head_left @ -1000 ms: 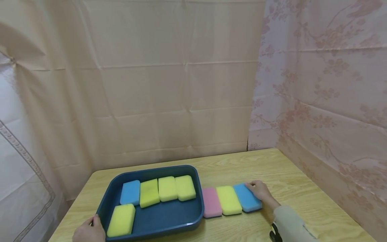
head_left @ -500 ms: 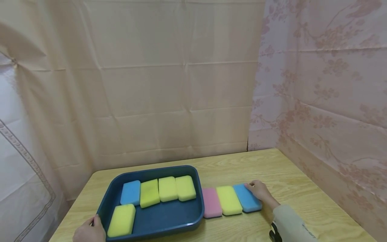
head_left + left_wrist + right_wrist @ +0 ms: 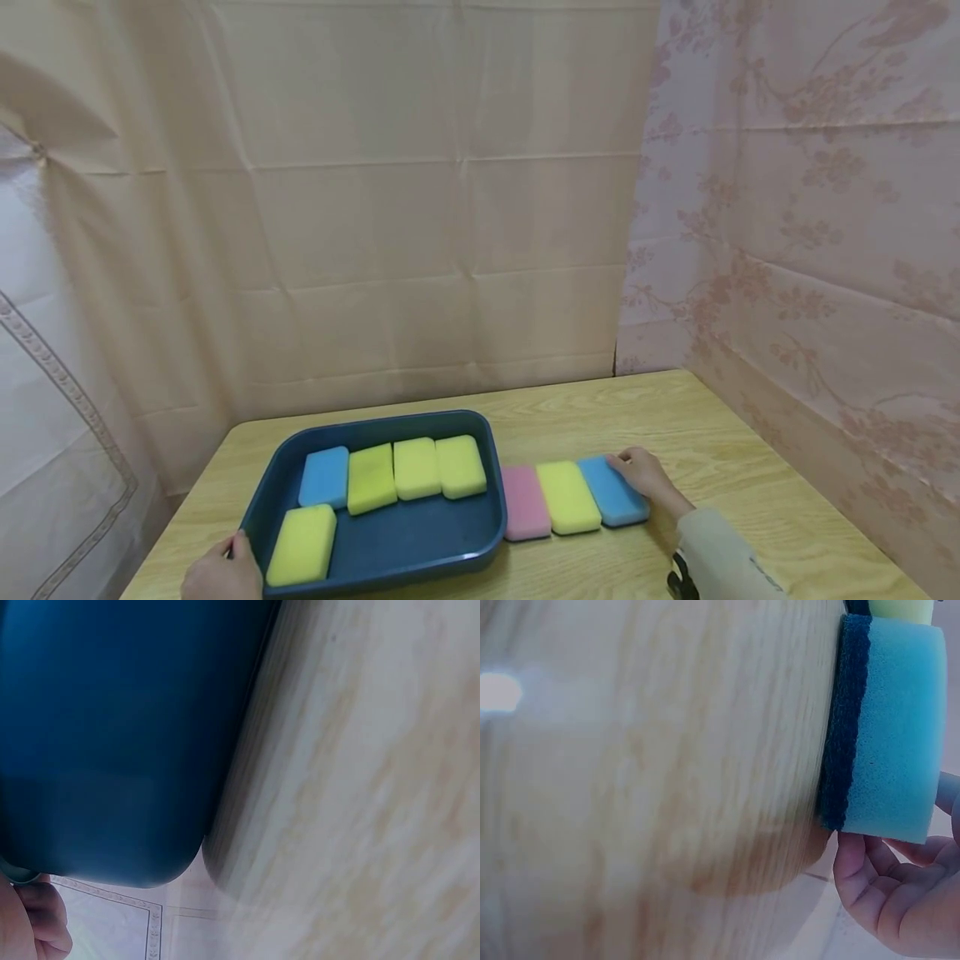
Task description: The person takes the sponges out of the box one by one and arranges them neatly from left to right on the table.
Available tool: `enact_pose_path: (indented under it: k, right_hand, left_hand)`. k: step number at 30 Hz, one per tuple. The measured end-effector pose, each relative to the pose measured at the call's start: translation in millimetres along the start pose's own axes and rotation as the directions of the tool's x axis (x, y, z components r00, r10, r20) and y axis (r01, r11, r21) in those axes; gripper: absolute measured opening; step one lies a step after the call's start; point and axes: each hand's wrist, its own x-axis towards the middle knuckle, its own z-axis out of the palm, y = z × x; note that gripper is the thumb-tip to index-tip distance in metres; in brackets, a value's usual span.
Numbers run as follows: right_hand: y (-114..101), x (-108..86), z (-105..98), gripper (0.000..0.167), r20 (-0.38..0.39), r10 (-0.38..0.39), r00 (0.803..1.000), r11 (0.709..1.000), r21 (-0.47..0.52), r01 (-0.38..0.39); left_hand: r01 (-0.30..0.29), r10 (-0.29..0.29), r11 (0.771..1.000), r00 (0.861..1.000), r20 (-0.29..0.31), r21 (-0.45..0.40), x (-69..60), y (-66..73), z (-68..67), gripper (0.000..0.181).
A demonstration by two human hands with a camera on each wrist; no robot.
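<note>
My left hand (image 3: 223, 570) pinches the left rim of a dark blue tray (image 3: 420, 542); the left wrist view shows the tray's outer wall (image 3: 127, 750) and curled fingers (image 3: 46, 919). On the table my right hand (image 3: 647, 475) holds the right side of a blue sponge (image 3: 611, 492), thumb on top. In the right wrist view the curled fingers (image 3: 877, 889) touch the end of this blue sponge (image 3: 900, 727), whose dark scouring layer faces down. A yellow sponge (image 3: 568, 497) and a pink sponge (image 3: 525, 503) lie flat beside it, between it and the tray.
Inside the tray a blue sponge (image 3: 324, 477), a greenish-yellow sponge (image 3: 371, 478) and two yellow sponges (image 3: 416, 468) form a row at the back. Another yellow sponge (image 3: 302, 546) lies front left. Wood-grain table (image 3: 600, 408) surrounds the tray; a beige curtain (image 3: 420, 208) hangs behind.
</note>
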Motion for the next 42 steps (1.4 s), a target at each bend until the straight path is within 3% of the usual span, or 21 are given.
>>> enact_pose_path:
  k: [5, 14, 22, 29, 42]
  right_hand:
    - [-3, -2.6, -1, 0.039, 0.006, 0.023, 1.000, 1.000, 0.018, -0.023]
    - [-8, -7.3, -2, 0.052, -0.017, -0.006, 1.000, 0.998, 0.062, 0.007]
    - [-13, -5.9, 0, 0.045, -0.100, -0.010, 0.995, 0.991, 0.135, 0.023]
    - [-24, -10.7, 1, 0.039, -0.106, 0.028, 0.994, 0.973, 0.232, -0.003]
    - [-44, -15.9, 8, 0.031, -0.123, -0.033, 0.992, 0.960, 0.274, 0.066]
  left_hand:
    - [0.003, -0.003, 1.000, 1.000, 0.013, -0.010, 1.5, -2.4, 1.3, 0.038]
    - [0.014, -0.014, 1.000, 1.000, 0.026, -0.001, 2.2, -3.3, 2.4, 0.038]
    - [0.009, -0.009, 1.000, 1.000, 0.021, -0.013, 1.9, -3.5, 2.4, 0.038]
    - [0.000, 0.000, 1.000, 1.000, 0.013, -0.016, 0.8, -3.2, 1.2, 0.038]
    - [0.024, -0.024, 1.000, 0.999, 0.023, 0.011, 2.1, -1.1, 2.4, 0.038]
